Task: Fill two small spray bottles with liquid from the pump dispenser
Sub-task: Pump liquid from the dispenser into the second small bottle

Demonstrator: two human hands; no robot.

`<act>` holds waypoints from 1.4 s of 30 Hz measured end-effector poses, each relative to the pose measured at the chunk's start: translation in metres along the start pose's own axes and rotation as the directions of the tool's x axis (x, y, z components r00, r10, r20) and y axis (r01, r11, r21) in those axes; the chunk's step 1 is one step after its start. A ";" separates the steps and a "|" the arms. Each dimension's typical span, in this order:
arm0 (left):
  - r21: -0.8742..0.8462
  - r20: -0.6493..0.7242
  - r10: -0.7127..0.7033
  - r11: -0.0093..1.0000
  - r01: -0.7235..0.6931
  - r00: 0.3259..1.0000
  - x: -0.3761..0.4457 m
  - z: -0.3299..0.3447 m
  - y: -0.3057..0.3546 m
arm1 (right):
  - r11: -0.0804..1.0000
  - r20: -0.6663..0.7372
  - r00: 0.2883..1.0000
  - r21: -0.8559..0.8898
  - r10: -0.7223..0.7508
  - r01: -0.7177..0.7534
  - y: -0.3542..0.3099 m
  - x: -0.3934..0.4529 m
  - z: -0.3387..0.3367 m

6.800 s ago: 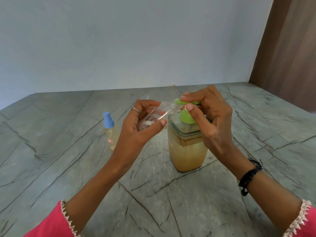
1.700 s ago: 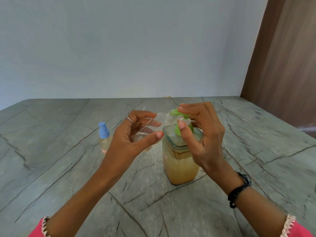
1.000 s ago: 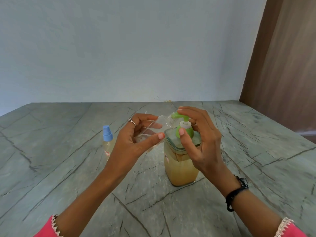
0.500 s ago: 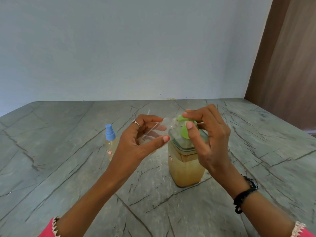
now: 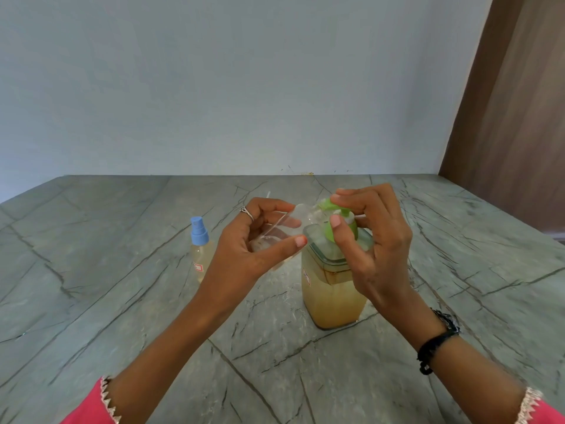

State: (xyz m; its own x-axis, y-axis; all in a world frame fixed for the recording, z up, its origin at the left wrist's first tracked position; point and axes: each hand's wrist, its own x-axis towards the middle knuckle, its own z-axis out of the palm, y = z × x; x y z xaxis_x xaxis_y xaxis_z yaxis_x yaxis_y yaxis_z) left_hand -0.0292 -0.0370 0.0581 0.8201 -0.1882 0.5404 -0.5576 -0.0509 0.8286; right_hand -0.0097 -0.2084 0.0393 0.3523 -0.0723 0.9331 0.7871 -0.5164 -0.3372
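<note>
A square clear pump dispenser [image 5: 331,296] with yellowish liquid stands on the stone table [image 5: 122,301]. Its green pump head [image 5: 342,223] is gripped by my right hand [image 5: 371,249], fingers on top and thumb in front. My left hand [image 5: 249,249] holds a small clear spray bottle [image 5: 286,226] tilted on its side, its open mouth against the green nozzle. A thin white tube pokes up behind my left hand. A second small spray bottle [image 5: 200,250] with a blue cap and pale liquid stands upright to the left.
A pale wall rises behind the table's far edge. A brown wooden panel [image 5: 516,117] stands at the right. My pink sleeves show at the bottom corners, and a black band circles my right wrist.
The pump head has risen from its pressed-down position half a second ago, showing its white stem. Both hands keep their grips; the view has shifted slightly.
</note>
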 end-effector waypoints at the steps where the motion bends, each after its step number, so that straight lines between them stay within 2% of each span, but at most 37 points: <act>1: 0.004 0.001 0.002 1.000 -0.002 1.000 0.000 0.000 -0.001 | 1.000 -0.009 1.000 -0.008 0.010 -0.010 0.000 0.001 0.000; 8: 0.007 0.011 0.001 1.000 -0.001 1.000 0.000 0.000 -0.001 | 1.000 -0.018 1.000 0.025 0.020 -0.020 -0.001 -0.001 0.001; 13: -0.016 0.001 -0.005 1.000 0.005 1.000 0.001 0.001 0.000 | 0.996 0.058 0.998 0.079 0.029 -0.034 0.001 -0.003 -0.003; 15: -0.022 0.001 0.000 1.000 0.000 1.000 0.001 0.001 0.000 | 0.987 0.106 0.991 0.135 0.078 -0.092 0.002 -0.002 -0.005; 18: -0.033 0.000 0.008 0.999 -0.008 1.000 0.001 0.001 0.001 | 0.920 0.244 0.951 0.292 0.191 -0.260 0.001 0.001 -0.009; 21: -0.028 0.001 0.009 1.000 -0.009 1.000 0.001 0.001 0.001 | 0.873 0.369 0.909 0.357 0.194 -0.332 0.003 0.004 -0.015; 23: -0.014 -0.008 0.012 1.000 -0.012 1.000 0.000 0.001 0.002 | 0.857 0.404 0.891 0.365 0.207 -0.365 0.003 0.004 -0.016; 29: -0.008 -0.022 0.014 1.000 -0.015 1.000 0.000 0.002 0.003 | 0.879 0.372 0.898 0.314 0.234 -0.359 0.003 0.006 -0.012; 36: 0.022 -0.012 0.005 1.000 -0.005 1.000 -0.001 0.001 -0.002 | 0.793 0.315 0.883 0.403 0.348 -0.456 -0.004 0.011 -0.009; 42: 0.006 -0.020 -0.003 1.000 0.003 1.000 -0.001 0.002 -0.001 | 0.828 0.319 0.895 0.370 0.313 -0.422 -0.006 0.010 -0.010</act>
State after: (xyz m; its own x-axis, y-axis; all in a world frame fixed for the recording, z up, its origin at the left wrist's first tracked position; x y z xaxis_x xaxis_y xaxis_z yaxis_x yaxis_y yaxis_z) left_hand -0.0293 -0.0389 0.0563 0.8240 -0.1687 0.5410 -0.5561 -0.0573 0.8291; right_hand -0.0162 -0.2140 0.0520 0.7232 0.0453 0.6891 0.6902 -0.0815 -0.7190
